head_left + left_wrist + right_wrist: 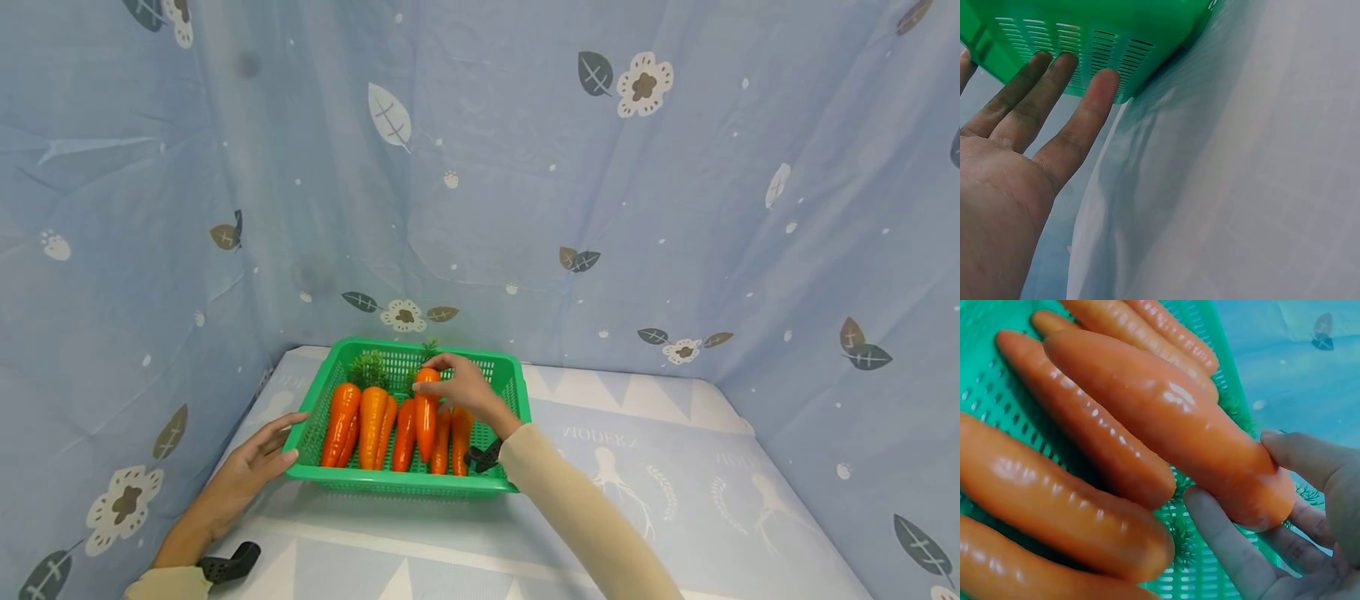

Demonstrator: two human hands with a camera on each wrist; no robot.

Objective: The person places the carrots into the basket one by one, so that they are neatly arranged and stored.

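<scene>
My right hand (463,385) pinches an orange carrot (426,417) by its thick top end, thumb on one side and fingers on the other. In the right wrist view this carrot (1166,406) is raised over the other carrots (1066,506), its narrow tip pointing away from the hand. A green plastic basket (405,482) holds several carrots lying side by side, with green leafy tops (369,367) towards the back. My left hand (251,458) is at the basket's left side, its straight fingers (1088,112) against the slotted wall (1116,47).
The basket stands on a table with a pale patterned cloth (652,467), near the back left. Blue curtains (525,208) with leaves and flowers hang behind and at both sides. A black strap piece (231,563) sits at the left wrist, another (483,456) at the right.
</scene>
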